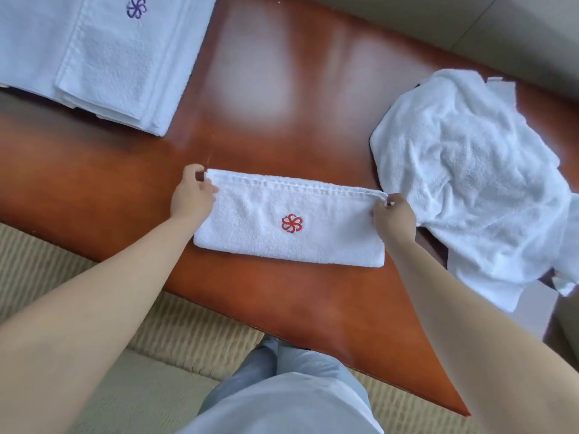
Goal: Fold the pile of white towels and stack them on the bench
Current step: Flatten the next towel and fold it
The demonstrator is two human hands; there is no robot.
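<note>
both hands pinch the far corners of a half-folded towel

a white towel [288, 220] lies flat on the glossy red-brown bench [282, 89], folded into a long band with its doubled edge toward the person and its hemmed edges on the far side. a red pinwheel emblem [292, 223] sits near the middle of its top face, between the two grips and a little nearer the person than them.

the left hand [192, 195] is closed on the far left corner of the towel, thumb and fingers curled round the hem. the right hand [393, 219] pinches the far right corner in the same manner, fingertips together on the cloth. the hem runs taut and straight from one grip to the other. both forearms reach out from the near side, bare.

just beyond the right grip, to its outer side, a crumpled pile of unfolded white towels [476, 177] spreads over the bench end, and part of it hangs off the edge. well apart from the left grip, farther away and to its outer side, a stack of folded towels [103, 61] rests on the bench; the top one bears a purple emblem [136, 7] of the same shape.

below the arms, nearer than both grips, the person's pale grey trousers [282, 396] and a ribbed beige carpet [94, 355] show.
</note>
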